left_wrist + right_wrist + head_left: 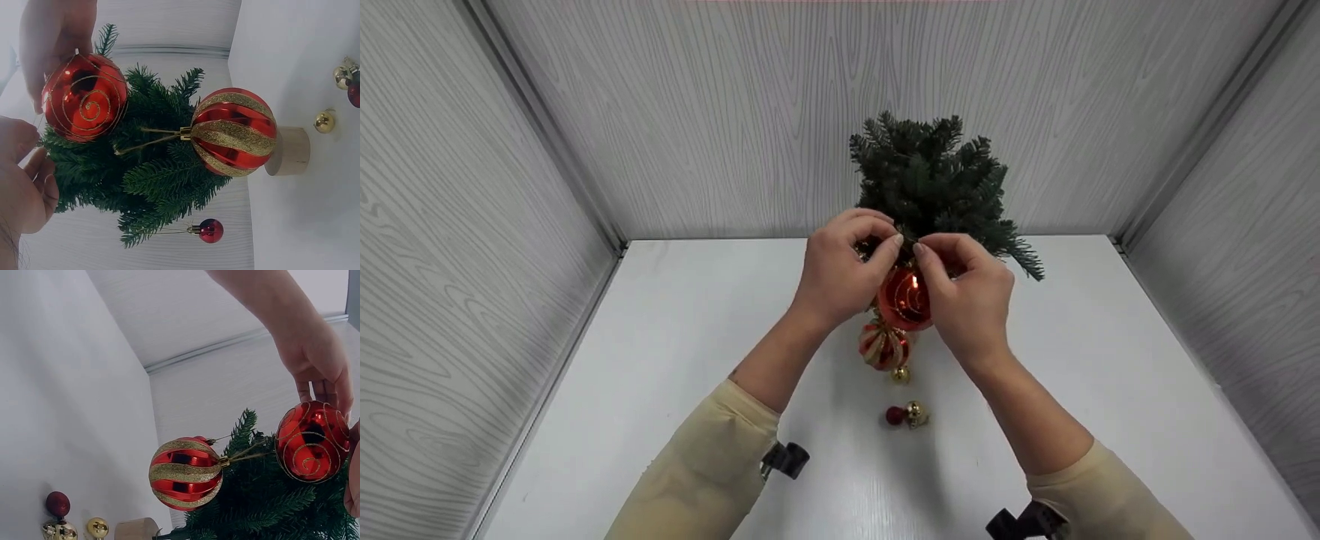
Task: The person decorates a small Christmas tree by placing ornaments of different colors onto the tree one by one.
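Note:
A shiny red bauble with gold swirls (906,300) hangs in front of a small artificial Christmas tree (930,180). Just above it, my left hand (847,266) and right hand (975,289) come close together, each pinching its thin hanging string between thumb and forefinger. That string (39,119) shows as a fine line beside the fingers in the left wrist view. Lower on the tree, a red bauble with glittery gold stripes (233,132) hangs by a twine loop (152,140). A small dark red ball (211,230) hangs from another branch.
The tree stands on a round wooden base (289,152) toward the white table's (720,315) back edge. In front of it lie a small gold ball (901,374), another gold ball (916,413) and a dark red ball (895,415). Grey wood-grain panels (697,112) enclose the table.

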`<state>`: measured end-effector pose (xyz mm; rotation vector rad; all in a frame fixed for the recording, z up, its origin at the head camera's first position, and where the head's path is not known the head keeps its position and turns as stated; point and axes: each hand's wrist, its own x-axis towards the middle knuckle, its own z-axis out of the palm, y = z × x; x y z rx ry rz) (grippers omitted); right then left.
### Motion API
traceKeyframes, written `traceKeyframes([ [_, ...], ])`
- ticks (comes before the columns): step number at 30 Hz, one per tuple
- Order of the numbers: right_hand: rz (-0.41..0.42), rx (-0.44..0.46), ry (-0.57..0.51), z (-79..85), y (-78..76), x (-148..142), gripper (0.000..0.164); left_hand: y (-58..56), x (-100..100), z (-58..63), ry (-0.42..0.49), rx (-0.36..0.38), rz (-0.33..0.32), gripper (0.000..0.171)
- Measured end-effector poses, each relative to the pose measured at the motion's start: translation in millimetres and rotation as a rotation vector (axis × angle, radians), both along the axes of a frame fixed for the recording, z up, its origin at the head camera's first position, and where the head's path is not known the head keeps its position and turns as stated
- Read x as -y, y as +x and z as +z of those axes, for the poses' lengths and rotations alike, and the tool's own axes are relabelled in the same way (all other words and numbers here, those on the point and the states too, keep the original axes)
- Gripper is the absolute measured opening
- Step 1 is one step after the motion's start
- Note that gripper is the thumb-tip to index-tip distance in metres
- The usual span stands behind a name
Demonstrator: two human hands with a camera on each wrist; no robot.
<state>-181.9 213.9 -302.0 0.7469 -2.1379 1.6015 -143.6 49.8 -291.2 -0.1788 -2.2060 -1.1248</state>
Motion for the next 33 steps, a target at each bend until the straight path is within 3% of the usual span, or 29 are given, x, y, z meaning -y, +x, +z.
traceKeyframes([
  [16, -0.061, 0.018, -0.004, 4.9, -5.8, 11, 0.013, -10.2, 4, 1.4, 0.027, 0.059, 0.035, 0.013],
  [33, -0.089, 0.038, 0.012, 2.3, -10.2, 15, 0.015, -16.0, 8, -0.3, 0.158, 0.174, -0.021, 0.016],
])
